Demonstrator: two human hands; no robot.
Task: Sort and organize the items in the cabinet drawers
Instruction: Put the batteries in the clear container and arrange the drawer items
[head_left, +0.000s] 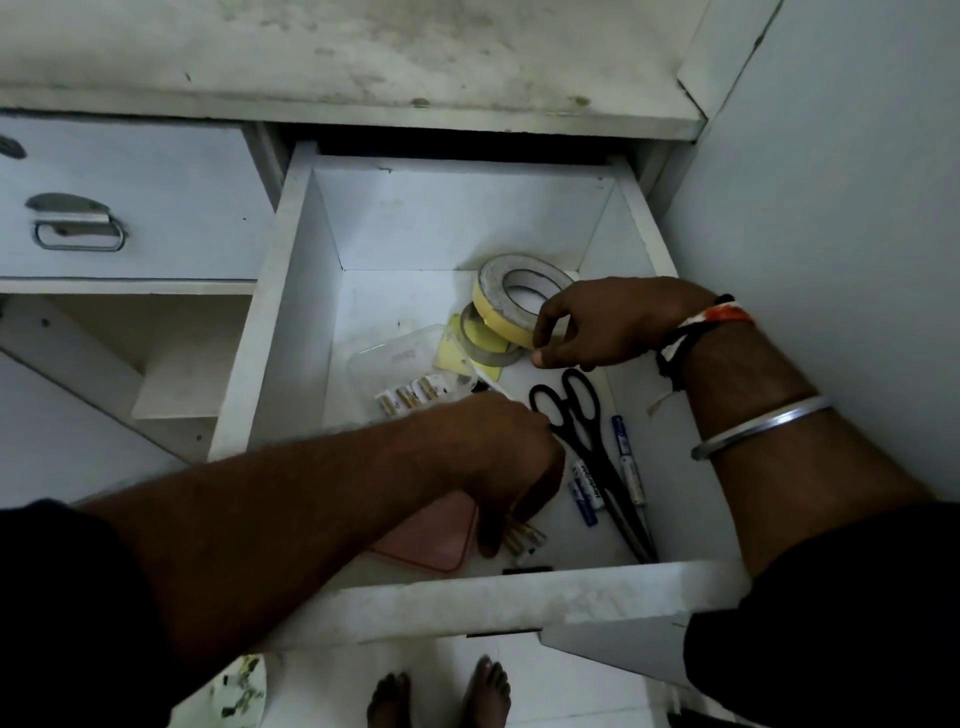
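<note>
While right hand (608, 322) grips tape roll (491, 306), left hand (509, 447) apparently pinches batteries (522, 538) in drawer (519, 597).

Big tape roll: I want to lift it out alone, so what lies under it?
The big tape roll leans tilted on a smaller tape roll, which lies on yellow paper. The right hand grips the big roll's edge, hiding what is under that side.

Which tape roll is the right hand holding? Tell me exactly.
The larger tape roll, yellow-edged and tilted up, pinched by the right hand; the smaller tape roll lies flat beneath it.
</note>
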